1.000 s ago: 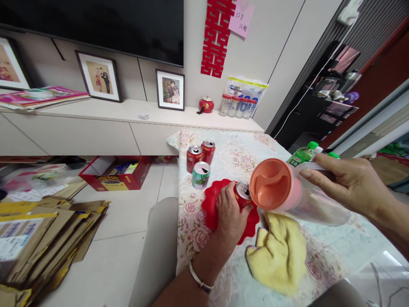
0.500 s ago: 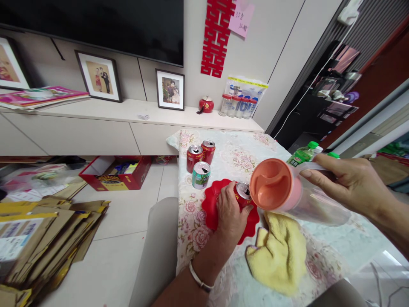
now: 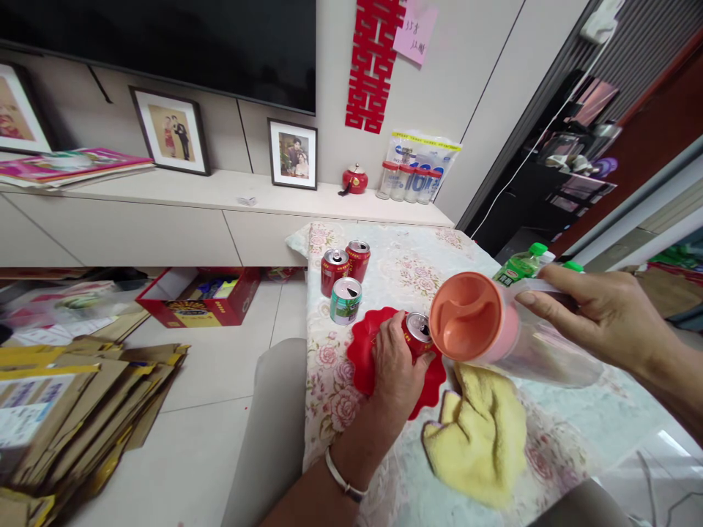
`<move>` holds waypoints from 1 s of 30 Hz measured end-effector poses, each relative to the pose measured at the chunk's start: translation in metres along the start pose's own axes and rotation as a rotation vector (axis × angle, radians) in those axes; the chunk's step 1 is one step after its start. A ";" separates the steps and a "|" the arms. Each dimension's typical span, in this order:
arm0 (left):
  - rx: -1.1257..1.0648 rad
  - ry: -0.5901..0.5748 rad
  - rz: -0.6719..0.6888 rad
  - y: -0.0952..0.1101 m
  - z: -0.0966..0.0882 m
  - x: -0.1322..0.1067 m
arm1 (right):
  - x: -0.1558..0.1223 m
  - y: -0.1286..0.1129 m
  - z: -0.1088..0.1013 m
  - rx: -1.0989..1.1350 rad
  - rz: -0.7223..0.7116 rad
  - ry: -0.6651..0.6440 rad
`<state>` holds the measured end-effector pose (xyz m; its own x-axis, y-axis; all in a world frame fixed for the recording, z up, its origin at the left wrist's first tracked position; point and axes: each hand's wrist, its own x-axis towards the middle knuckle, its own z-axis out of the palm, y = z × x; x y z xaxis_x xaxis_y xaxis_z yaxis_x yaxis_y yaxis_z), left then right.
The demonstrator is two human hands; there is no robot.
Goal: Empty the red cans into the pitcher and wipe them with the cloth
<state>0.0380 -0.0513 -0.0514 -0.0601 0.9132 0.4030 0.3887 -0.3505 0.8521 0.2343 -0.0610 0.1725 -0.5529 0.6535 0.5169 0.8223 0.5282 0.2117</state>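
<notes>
Over the red tray [image 3: 362,362], pitcher: the clear pitcher [image 3: 549,360] is tipping on its side in the air, its orange lid [image 3: 466,322] facing the red can [image 3: 418,333]; they are sitting close, and I cannot tell whether they are touching.
Pitcher's feel: it is looking like stiff, smooth plastic, probably unwieldy at this tilt; the handle [image 3: 527,287] is offering the surest hold.
Right hand [image 3: 598,311]: it is wrapping the handle, with the pitcher's body hanging below and to the left.
Left hand [image 3: 400,369]: it is clasping the can, which is standing at the thumb and fingertips.
Can's feel: the thin metal is seeming light, dentable and slick if wet; low on its side is seeming best for holding.
Worktop [image 3: 398,252]: it is bearing the tray, with the yellow cloth [image 3: 483,446] lying just beside.
</notes>
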 end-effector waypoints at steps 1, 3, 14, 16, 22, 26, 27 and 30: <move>0.000 0.000 0.001 0.000 0.000 0.000 | 0.001 -0.001 0.000 -0.004 -0.001 0.005; -0.001 -0.001 -0.002 0.000 0.000 0.000 | 0.002 -0.002 0.000 -0.008 -0.005 0.007; -0.015 0.000 -0.011 0.000 0.000 0.000 | 0.003 -0.002 0.001 0.004 -0.018 -0.001; -0.012 0.015 -0.001 0.000 0.000 0.000 | 0.001 0.000 0.002 0.007 -0.030 0.011; -0.006 0.038 0.005 0.000 0.000 0.000 | -0.006 0.009 0.005 0.030 -0.042 -0.031; -0.010 0.032 0.003 0.000 0.000 0.000 | -0.008 0.011 0.003 0.034 -0.044 -0.033; -0.009 0.035 0.005 0.000 0.000 0.000 | -0.008 0.010 0.003 0.037 -0.044 -0.036; -0.009 0.037 0.014 -0.001 0.001 0.000 | -0.007 0.010 0.003 0.044 -0.043 -0.043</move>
<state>0.0382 -0.0511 -0.0523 -0.0891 0.8999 0.4268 0.3814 -0.3650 0.8493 0.2454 -0.0588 0.1689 -0.5939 0.6514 0.4721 0.7913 0.5791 0.1964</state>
